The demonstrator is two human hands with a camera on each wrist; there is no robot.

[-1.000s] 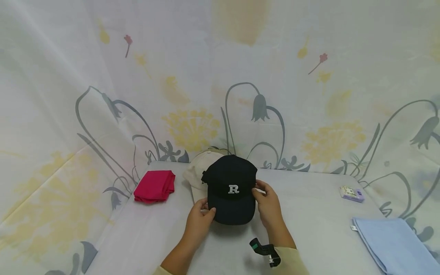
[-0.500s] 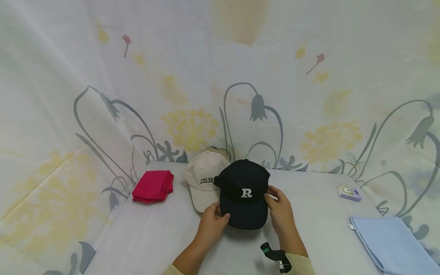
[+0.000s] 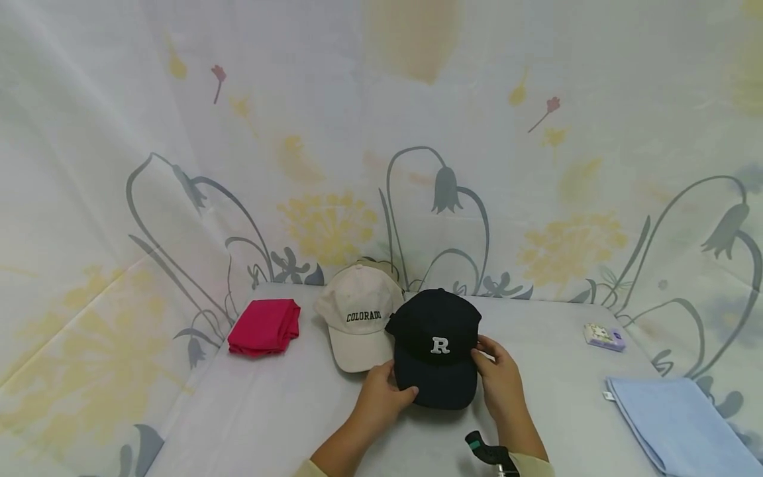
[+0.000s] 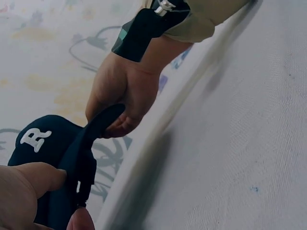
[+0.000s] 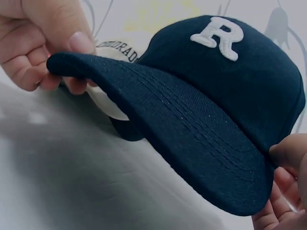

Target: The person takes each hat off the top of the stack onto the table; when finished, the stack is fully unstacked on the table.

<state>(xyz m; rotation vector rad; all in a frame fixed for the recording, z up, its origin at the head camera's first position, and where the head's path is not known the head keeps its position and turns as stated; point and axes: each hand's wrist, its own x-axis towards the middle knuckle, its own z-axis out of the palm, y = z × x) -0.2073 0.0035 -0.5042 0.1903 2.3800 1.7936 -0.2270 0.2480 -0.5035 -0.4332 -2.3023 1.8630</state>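
Observation:
A dark baseball cap (image 3: 438, 331) with a white letter R faces me, its brim (image 5: 192, 129) tilted down toward the front. My left hand (image 3: 381, 397) pinches the left edge of the brim, thumb on top. On the other side my right hand (image 3: 501, 377) pinches the cap where the brim meets the crown. In the left wrist view the cap (image 4: 53, 143) shows edge-on, held over the white surface with its shadow below. Behind and to the left lies a cream cap (image 3: 357, 318) lettered COLORADO, its right edge overlapped by the dark one.
Left of the caps lies a folded red cloth (image 3: 265, 326). A small purple-and-white packet (image 3: 605, 336) is at the right, with a folded light blue cloth (image 3: 679, 424) nearer me. A flower-printed curtain (image 3: 381, 132) closes off the back of the white table (image 3: 268, 424).
Both hands have carried the dark cap to the right and slightly toward me. The cream cap, mostly covered before, now shows its lettering and brim.

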